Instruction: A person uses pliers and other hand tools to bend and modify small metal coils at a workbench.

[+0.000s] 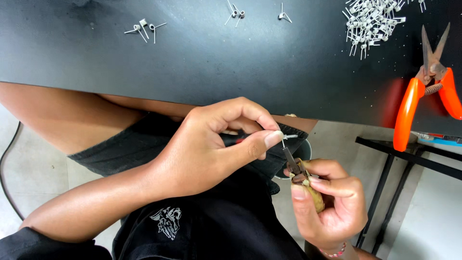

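Fingers of the left hand point(211, 144) are pinching a tiny wire spring point(287, 137), thumb pressed to the curled forefinger, and most of the spring is hidden, so its shape's hard to tell. Just below them, the right hand point(332, 202) is clamped round small pliers point(294, 166), whose tip touches the spring. Handles are mostly buried in the palm. Well above the fingers: one orange-handled snips point(426, 82), one spring pile point(370, 21), six or so loose ones on the black table point(216, 62).
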